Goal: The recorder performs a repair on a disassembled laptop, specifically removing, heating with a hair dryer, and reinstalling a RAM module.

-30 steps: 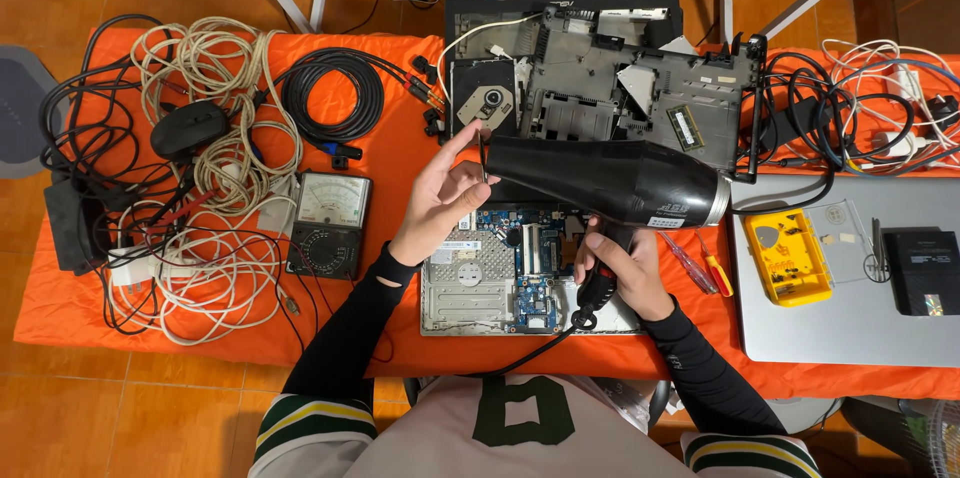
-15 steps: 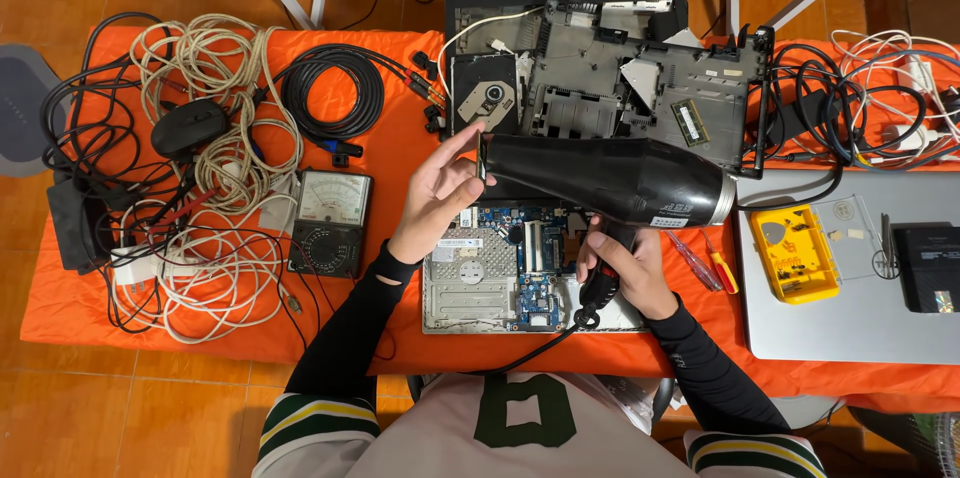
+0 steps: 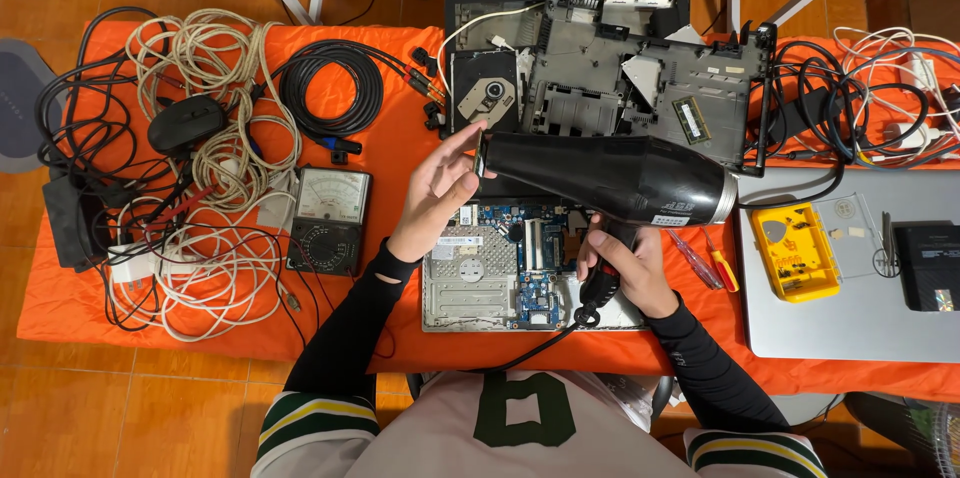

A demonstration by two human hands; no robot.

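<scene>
Black hair dryer [image 3: 610, 176] held level above the bench [image 3: 400, 153], barrel pointing to the person's left. Right hand [image 3: 622, 268] clenched around the dryer's handle, cord trailing down toward the body. Left hand [image 3: 440, 188] open, fingers spread, palm cupped just in front of the nozzle, touching or nearly touching its rim; cannot tell which. Directly below, a bare laptop motherboard [image 3: 500, 263] lying flat on the orange cover. Behind it, a stripped laptop chassis [image 3: 620, 68] with the optical drive [image 3: 484, 90] exposed, so disassembly looks already done. Dryer not aimed down at the board, so any warming or drying of it seems yet to start. Analog multimeter [image 3: 328, 220] and tangled white cables [image 3: 205, 153] off to the left, a yellow parts box [image 3: 795, 253] and red-handled screwdrivers [image 3: 705, 260] on the right.
</scene>
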